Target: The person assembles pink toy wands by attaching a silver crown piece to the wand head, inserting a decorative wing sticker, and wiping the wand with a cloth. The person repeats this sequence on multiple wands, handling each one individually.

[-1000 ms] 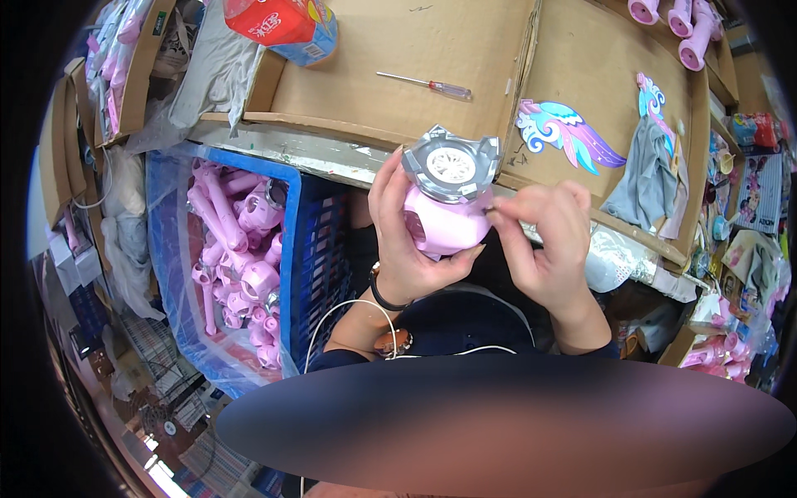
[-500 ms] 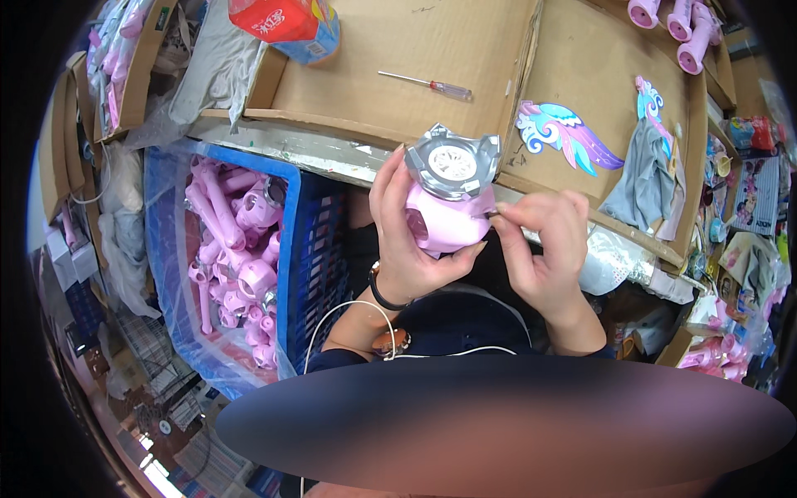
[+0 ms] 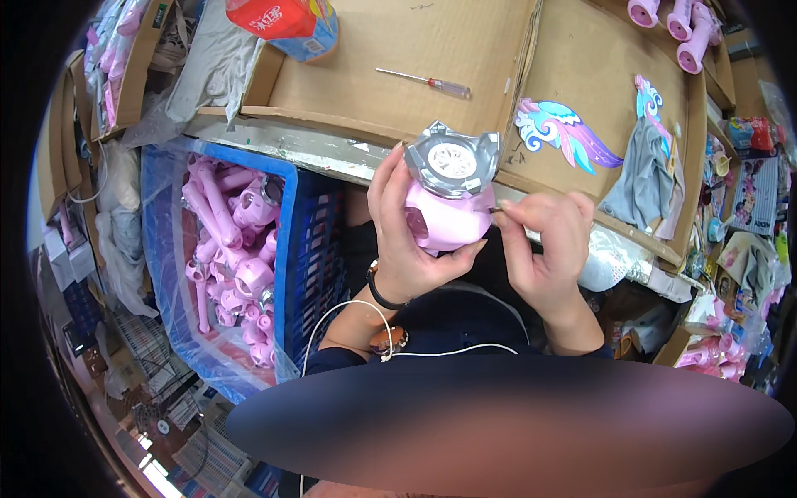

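Observation:
My left hand (image 3: 404,241) is wrapped round a rounded pink plastic part (image 3: 448,222), with a round opening in its side. On top of the part sits a silver-grey, notched cap (image 3: 454,159) with a white patterned disc in its middle. Just right of the pink part, my right hand (image 3: 548,241) pinches thumb and forefinger together on a small dark thing (image 3: 496,209), too small to name. Its tip is by the pink part's right side; whether it touches cannot be told.
A blue crate (image 3: 290,249) lined with clear plastic holds several pink parts at left. Ahead, cardboard trays (image 3: 374,50) hold a screwdriver (image 3: 448,87), a red and blue package (image 3: 290,29), a wing-shaped cutout (image 3: 564,137) and a grey cloth (image 3: 639,183).
My right hand has shifted very slightly right, away from the pink part. The left hand holds the part almost unmoved.

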Motion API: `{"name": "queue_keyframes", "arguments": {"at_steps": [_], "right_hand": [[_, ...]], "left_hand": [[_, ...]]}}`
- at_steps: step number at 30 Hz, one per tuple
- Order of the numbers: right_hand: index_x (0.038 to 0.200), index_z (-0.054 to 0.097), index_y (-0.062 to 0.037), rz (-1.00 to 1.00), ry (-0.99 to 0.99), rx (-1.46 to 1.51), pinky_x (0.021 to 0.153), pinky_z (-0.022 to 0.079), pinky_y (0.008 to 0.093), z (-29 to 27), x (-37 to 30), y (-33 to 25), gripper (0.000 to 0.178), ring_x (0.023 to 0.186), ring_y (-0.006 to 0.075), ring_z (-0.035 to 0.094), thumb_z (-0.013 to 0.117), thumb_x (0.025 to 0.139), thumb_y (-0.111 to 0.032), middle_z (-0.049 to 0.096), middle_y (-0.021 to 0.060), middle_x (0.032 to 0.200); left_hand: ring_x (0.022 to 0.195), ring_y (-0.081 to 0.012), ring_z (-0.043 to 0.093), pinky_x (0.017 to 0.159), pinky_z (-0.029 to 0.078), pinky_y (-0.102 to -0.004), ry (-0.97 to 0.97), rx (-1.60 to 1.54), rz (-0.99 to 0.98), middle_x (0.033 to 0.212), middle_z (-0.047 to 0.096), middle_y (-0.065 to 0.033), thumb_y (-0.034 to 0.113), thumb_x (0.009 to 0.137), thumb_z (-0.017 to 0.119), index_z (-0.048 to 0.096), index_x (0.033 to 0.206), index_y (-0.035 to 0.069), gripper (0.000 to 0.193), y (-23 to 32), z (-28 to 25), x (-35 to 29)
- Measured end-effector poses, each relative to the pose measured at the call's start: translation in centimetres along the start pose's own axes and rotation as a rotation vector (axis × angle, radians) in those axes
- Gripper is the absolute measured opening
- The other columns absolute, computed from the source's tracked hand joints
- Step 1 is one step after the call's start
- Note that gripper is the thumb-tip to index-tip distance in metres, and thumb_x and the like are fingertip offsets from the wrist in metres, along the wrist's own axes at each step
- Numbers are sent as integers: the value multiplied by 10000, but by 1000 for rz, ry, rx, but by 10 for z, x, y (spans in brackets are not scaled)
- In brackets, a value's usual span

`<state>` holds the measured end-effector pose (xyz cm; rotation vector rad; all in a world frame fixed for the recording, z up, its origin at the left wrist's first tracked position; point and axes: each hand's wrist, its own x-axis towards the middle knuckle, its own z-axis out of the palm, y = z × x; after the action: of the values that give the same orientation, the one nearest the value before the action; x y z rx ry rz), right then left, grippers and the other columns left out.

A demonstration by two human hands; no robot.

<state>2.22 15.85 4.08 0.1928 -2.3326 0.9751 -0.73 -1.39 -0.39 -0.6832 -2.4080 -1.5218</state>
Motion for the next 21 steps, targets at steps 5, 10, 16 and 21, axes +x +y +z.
{"name": "queue_keyframes", "arguments": {"at_steps": [5, 10, 16, 21], "right_hand": [[852, 633, -92, -30, 38, 22, 681, 320, 298, 0, -1, 0, 217, 632, 163, 543, 746, 675, -36, 593, 7, 722], [855, 632, -88, -4, 6, -1, 677, 322, 302, 1, -3, 2, 219, 628, 159, 537, 747, 676, -37, 592, 9, 719], [856, 632, -85, -12, 7, 9, 664, 321, 298, 1, -3, 2, 216, 624, 159, 533, 744, 676, -40, 591, 10, 717], [847, 636, -88, -53, 41, 40, 665, 321, 296, -1, -4, -1, 218, 621, 161, 531, 748, 667, -37, 589, 7, 715]], "left_hand": [[1280, -380, 307, 1036, 320, -445, -2, 25, 4, 1382, 257, -252, 256, 575, 841, 228, 1382, 5, 1045, 1, 0, 1], [1282, -379, 303, 1037, 319, -445, -14, 22, 6, 1388, 247, -253, 257, 573, 844, 225, 1381, -2, 1051, 1, -1, 1], [1286, -380, 300, 1040, 315, -444, -2, -7, -6, 1384, 259, -256, 268, 574, 846, 235, 1376, -5, 1044, 0, 0, 0], [1287, -381, 298, 1041, 312, -445, 9, -10, -8, 1383, 264, -256, 268, 573, 847, 238, 1375, -5, 1044, -1, 1, 0]]}}
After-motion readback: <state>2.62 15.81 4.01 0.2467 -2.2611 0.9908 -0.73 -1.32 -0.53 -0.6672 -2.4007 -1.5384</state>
